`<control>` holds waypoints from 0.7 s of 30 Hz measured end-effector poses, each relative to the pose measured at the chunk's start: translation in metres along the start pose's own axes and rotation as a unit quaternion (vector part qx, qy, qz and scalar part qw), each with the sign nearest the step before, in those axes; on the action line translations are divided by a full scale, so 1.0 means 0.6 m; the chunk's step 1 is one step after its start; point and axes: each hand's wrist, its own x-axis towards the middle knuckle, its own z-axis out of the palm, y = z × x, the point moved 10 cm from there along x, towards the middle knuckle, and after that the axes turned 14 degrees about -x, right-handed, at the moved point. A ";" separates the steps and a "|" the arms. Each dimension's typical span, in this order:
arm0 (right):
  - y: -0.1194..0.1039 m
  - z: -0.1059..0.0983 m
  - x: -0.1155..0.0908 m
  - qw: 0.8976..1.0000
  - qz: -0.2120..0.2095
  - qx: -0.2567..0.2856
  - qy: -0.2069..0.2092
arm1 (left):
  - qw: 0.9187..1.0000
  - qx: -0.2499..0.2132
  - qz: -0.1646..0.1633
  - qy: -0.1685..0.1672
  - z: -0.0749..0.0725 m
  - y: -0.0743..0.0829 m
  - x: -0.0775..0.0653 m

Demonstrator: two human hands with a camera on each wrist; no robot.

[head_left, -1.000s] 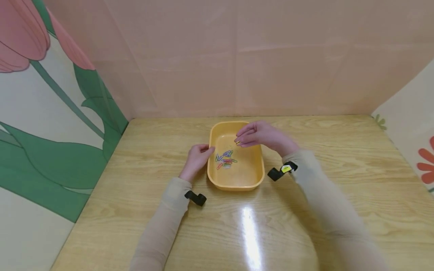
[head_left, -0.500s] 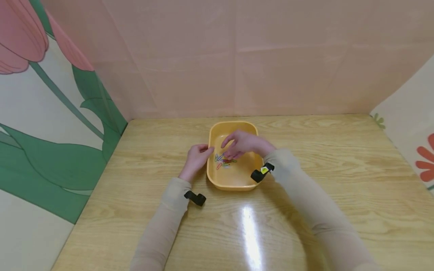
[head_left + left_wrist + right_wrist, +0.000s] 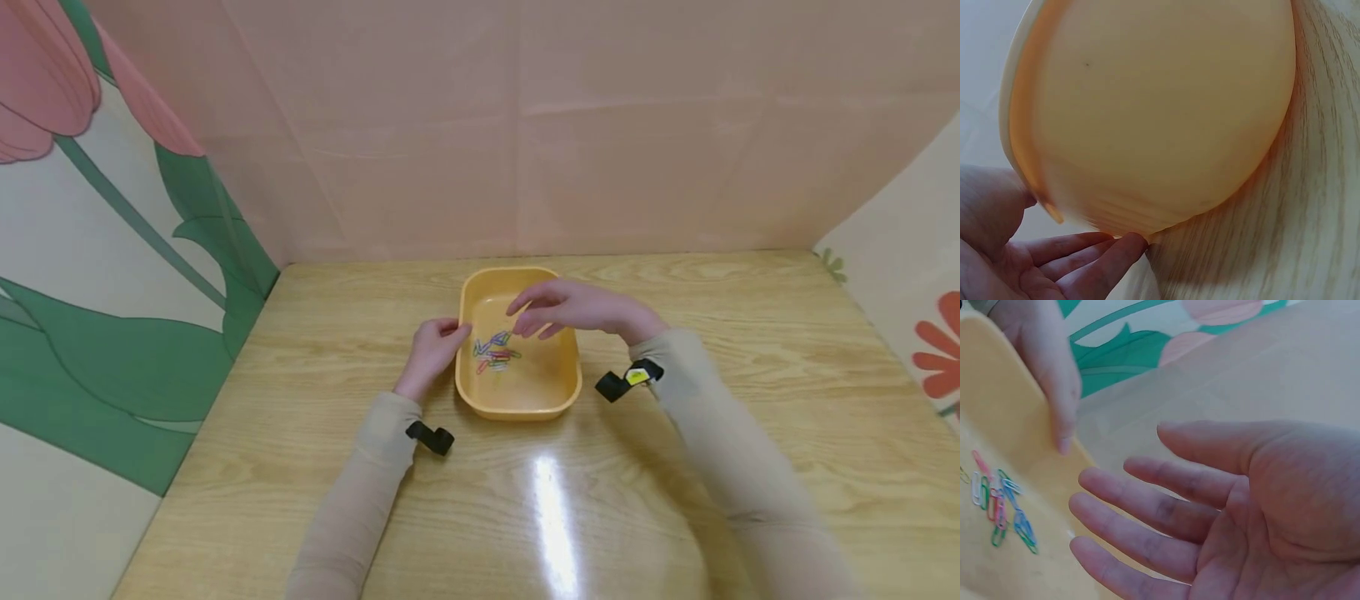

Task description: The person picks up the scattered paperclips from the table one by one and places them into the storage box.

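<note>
A yellow plastic tray [image 3: 536,392] stands on the table, with several coloured paper clips [image 3: 495,354] in a loose pile in its left half. My left hand [image 3: 432,350] holds the tray's left side, thumb over the rim and fingertips against the outer wall, as the left wrist view shows at the tray wall [image 3: 1160,125]. Over the right part of the tray hovers my right hand [image 3: 573,308]. In the right wrist view its fingers [image 3: 1147,512] are spread and bent a little, palm visible, with nothing held; the paper clips [image 3: 1000,506] lie apart from it.
The wood-grain table [image 3: 675,500] surrounds the tray and carries a bright light reflection in front. A plain pink backdrop [image 3: 517,125] rises behind the table. Flower-print panels [image 3: 135,350] flank both sides.
A second ago my right hand pinched a small yellow paper clip; it then dipped to the pile and has risen back to the right without it. My left hand stays at the rim.
</note>
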 end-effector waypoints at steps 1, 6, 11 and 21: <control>-0.003 -0.004 -0.010 1.000 -0.004 -0.001 0.001 | 1.000 0.000 -0.002 0.001 0.000 -0.001 0.000; -0.007 -0.025 -0.065 0.999 -0.030 -0.009 0.022 | 1.000 0.001 -0.006 0.005 -0.002 -0.003 0.002; 0.024 -0.043 -0.120 0.998 -0.040 -0.026 0.051 | 1.000 -0.001 -0.005 0.006 -0.001 0.001 0.001; 0.127 -0.051 -0.204 0.997 0.011 -0.053 0.055 | 1.000 -0.011 -0.015 0.004 -0.001 -0.009 0.001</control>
